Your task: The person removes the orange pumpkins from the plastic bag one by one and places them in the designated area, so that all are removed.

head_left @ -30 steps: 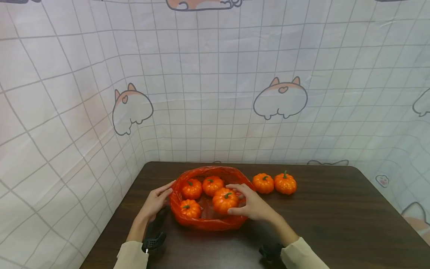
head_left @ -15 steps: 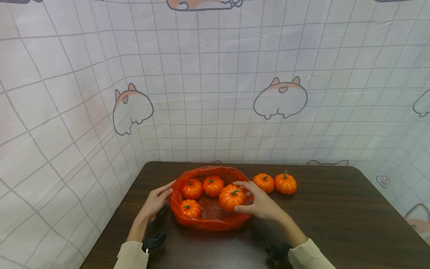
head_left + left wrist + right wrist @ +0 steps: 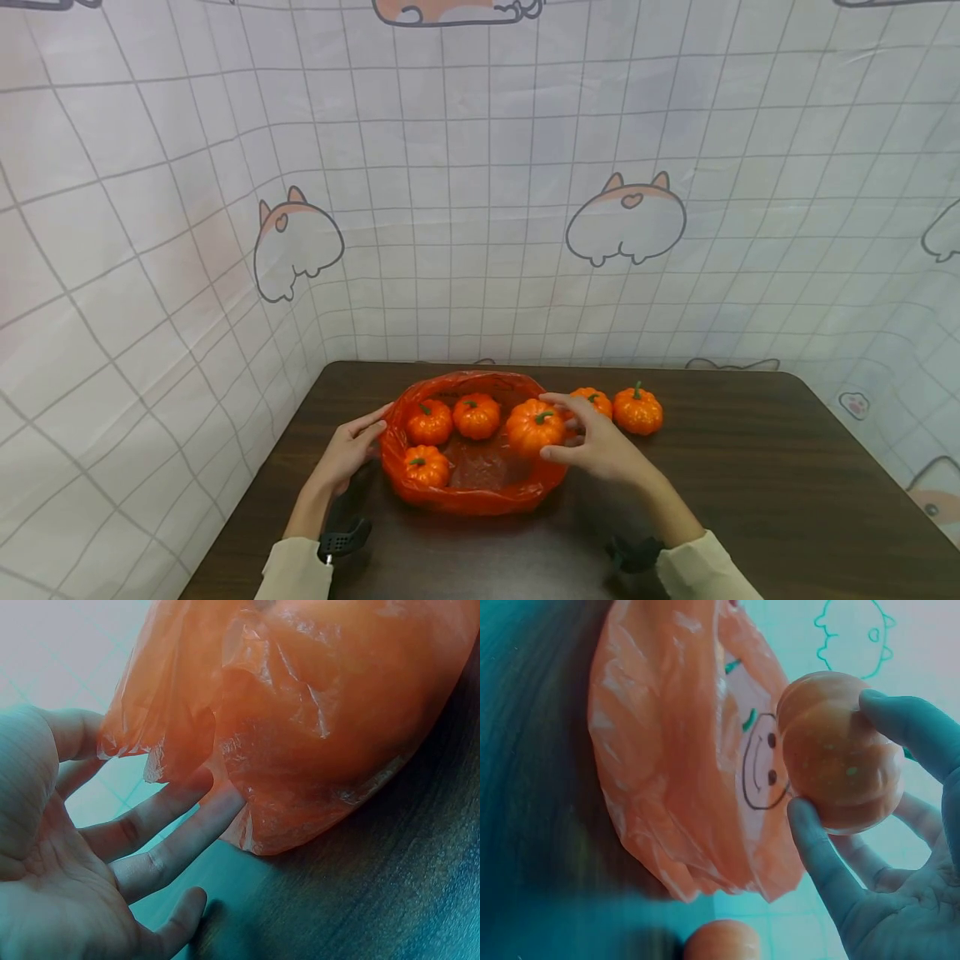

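An orange-red plastic bag [image 3: 472,502] sits with its mouth spread open on the table. Three small orange pumpkins with green stems lie inside, among them a front-left pumpkin [image 3: 426,467]. My left hand [image 3: 347,450] is at the bag's left rim; in the left wrist view thumb and index finger hold the edge, their tips hidden by the plastic [image 3: 300,712], while other fingers rest against its outside. My right hand [image 3: 600,442] grips another pumpkin [image 3: 534,427] between thumb and fingers, over the bag's right side. In the right wrist view this pumpkin [image 3: 840,754] shows its glossy ribbed underside.
Two more pumpkins stand on the dark wooden table [image 3: 750,483] right of the bag: one partly behind my right hand, the other pumpkin [image 3: 637,411] farther right. A white grid-patterned cloth [image 3: 480,208] with dog drawings hangs behind and beside the table.
My right hand has moved right and slightly away from me with the pumpkin, from inside the bag's opening to its right rim. My left hand and the bag look nearly unmoved.
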`<state>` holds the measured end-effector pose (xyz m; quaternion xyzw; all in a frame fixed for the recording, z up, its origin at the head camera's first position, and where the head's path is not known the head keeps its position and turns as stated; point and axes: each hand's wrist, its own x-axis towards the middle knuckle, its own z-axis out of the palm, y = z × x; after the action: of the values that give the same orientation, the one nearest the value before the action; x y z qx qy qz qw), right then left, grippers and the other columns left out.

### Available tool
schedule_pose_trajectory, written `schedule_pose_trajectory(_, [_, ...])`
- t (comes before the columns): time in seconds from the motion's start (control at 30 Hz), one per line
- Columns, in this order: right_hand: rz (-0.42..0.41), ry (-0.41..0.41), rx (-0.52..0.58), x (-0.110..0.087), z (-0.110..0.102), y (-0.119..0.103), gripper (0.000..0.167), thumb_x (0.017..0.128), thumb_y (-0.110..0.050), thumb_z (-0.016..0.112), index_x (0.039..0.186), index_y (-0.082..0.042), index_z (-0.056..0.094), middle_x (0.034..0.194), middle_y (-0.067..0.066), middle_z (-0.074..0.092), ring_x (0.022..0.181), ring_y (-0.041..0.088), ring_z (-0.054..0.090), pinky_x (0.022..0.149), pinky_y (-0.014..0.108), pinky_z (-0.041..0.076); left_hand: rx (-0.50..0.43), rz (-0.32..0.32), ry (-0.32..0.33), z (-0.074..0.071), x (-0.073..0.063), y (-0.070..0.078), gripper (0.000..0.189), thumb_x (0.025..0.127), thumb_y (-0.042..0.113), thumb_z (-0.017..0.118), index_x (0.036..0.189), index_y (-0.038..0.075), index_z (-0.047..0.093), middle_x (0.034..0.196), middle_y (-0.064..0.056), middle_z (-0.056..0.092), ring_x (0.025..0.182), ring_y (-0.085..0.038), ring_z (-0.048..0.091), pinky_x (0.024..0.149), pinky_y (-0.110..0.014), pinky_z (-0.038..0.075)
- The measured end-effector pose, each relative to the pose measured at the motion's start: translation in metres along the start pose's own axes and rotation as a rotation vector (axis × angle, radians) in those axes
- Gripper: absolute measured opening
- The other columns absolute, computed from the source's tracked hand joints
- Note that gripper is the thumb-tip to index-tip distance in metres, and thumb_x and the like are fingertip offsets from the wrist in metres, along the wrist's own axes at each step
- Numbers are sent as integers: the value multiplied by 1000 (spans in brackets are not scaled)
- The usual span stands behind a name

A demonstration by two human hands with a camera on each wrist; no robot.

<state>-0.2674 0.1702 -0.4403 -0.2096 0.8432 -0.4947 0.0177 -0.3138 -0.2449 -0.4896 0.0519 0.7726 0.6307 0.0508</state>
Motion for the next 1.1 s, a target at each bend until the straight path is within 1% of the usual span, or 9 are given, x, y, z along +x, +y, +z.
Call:
schedule_pose_trajectory(0.1, [0,8,2,-1,-6,0,76,87,-30,83,152,-22,46,147,18,46,119,31,59,97,43,57,2,3,-2,0,0,0,43,109,24,49,152,18,52,157,-14,49,138,-34,55,103,-45,56])
schedule_pose_trajectory(0.23, [3,36,-22,-2,-13,0,76,87,-32,83,152,-22,45,148,15,45,121,32,57,97,42,57,4,3,-2,-1,0,0,43,109,24,50,152,18,52,157,-13,49,137,-34,55,103,-45,56])
schedule_pose_trajectory(0.27, [-2,39,-31,-3,-15,0,76,87,-33,83,153,-22,45,148,16,44,121,33,57,98,44,57,4,1,-3,-1,0,0,43,109,24,49,152,18,52,157,-13,49,137,-34,55,103,-46,56])
schedule_pose_trajectory(0.43, [33,59,-31,-5,-26,0,75,88,-36,81,153,-28,44,151,13,42,124,36,53,101,48,55,3,-4,-4,-1,0,0,43,109,25,49,152,19,52,158,-13,48,138,-34,54,104,-46,55])
schedule_pose_trajectory(0.6, [41,84,-43,-8,-36,3,72,90,-35,80,152,-30,44,153,16,40,128,39,51,101,51,55,-8,-2,-11,-1,0,0,43,109,25,50,152,19,52,157,-14,49,135,-32,57,103,-45,56])
schedule_pose_trajectory(0.7, [40,100,-39,-8,-41,6,73,90,-35,80,153,-28,44,153,17,39,128,40,51,100,51,55,-11,-1,-13,-1,0,0,43,109,25,50,152,18,52,157,-14,49,133,-30,59,102,-45,56])
schedule_pose_trajectory(0.8, [59,117,-30,-9,-46,8,73,89,-36,80,152,-29,44,154,17,38,128,40,50,99,49,55,-7,0,-15,-1,-1,1,43,109,25,50,152,19,52,157,-14,49,133,-30,59,103,-45,56])
schedule_pose_trajectory(0.93, [68,142,-42,-11,-53,10,72,89,-36,80,151,-29,45,152,17,40,127,39,50,100,51,54,-3,-1,-14,-1,-2,1,43,109,26,50,152,19,52,157,-13,49,136,-31,57,104,-45,55])
schedule_pose_trajectory(1.1, [61,169,-70,-14,-63,14,72,91,-33,78,153,-23,43,149,20,43,125,39,53,102,54,53,-11,-7,-10,-1,-1,1,43,109,26,51,152,19,52,157,-13,49,137,-31,55,105,-45,54])
